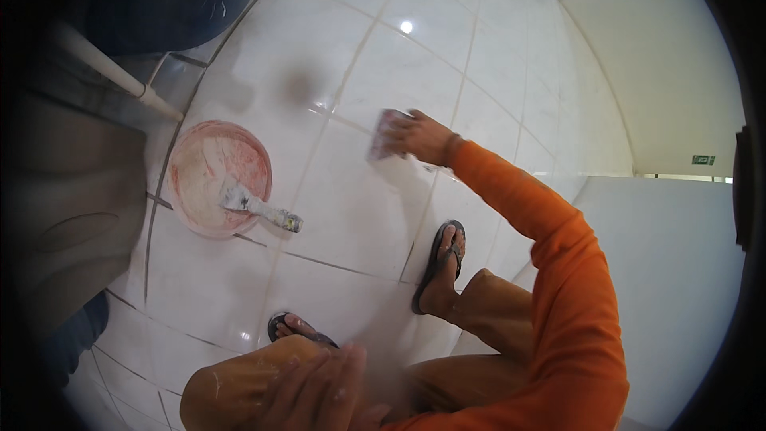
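My right hand (419, 139) reaches out over the white floor tiles, its fingers closed on a flat greyish-pink pad (383, 129). The pad is against or just above the tiles; its exact kind is blurred. Low in the view, my left hand (315, 391) rests near my bent knee with fingers stretched out, white smears on them, holding nothing visible. To the left stands a round pink tub (263, 156) with pale paste inside. A putty knife (259, 206) lies across its rim, blade in the paste and handle pointing out to the right.
Tile joints to the left and near my feet look dark; those farther off look pale. A blue water jug (159, 8) on a pale stand (120, 76) and a grey panel (80, 183) border the left. My sandalled feet (441, 263) stand close by. White walls (670, 271) rise at right.
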{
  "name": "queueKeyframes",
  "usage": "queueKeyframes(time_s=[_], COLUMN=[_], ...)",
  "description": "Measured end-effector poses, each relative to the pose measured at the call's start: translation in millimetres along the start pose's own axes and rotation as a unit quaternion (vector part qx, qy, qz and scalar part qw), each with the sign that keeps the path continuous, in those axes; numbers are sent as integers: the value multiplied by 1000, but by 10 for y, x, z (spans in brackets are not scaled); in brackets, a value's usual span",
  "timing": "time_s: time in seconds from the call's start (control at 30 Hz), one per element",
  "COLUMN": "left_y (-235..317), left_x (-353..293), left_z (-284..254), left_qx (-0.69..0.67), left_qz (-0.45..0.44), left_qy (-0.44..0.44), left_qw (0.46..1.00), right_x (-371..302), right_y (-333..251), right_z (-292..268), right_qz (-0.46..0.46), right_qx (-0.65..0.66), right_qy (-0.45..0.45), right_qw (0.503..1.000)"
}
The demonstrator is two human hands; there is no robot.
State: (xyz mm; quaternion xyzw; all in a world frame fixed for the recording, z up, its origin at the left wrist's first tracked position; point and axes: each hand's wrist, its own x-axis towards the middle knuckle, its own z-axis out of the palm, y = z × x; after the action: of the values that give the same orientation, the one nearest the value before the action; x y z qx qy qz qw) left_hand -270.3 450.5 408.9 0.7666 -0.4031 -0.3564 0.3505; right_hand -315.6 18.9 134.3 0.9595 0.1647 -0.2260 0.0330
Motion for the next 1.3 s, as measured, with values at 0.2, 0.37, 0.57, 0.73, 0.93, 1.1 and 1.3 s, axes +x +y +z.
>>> queueKeyframes(time_s=[0.2,0.37,0.57,0.73,0.93,1.1,1.3], left_y=[36,33,-21,38,63,49,41], left_x=[-72,-77,-52,13,-15,47,84], left_z=[-54,-16,-9,11,-45,13,100], left_qx=[-13,-14,-10,-10,10,-3,16], left_qz=[15,32,27,42,9,18,-2], left_qy=[3,-2,-17,-18,18,18,-3], left_qw=[1000,999,999,999,1000,1000,1000], right_x=[-1313,-1224,-433,149,-25,278,723], right_y=[-176,-202,-592,-1068,-1624,-745,-17], right_z=[626,403,355,938,435,107,-145], right_qz=[83,183,272,305,183,104,-17], right_qx=[83,118,82,-74,6,-3,-30], right_qy=[-2,61,117,130,131,179,69], right_qw=[993,974,952,941,974,978,997])
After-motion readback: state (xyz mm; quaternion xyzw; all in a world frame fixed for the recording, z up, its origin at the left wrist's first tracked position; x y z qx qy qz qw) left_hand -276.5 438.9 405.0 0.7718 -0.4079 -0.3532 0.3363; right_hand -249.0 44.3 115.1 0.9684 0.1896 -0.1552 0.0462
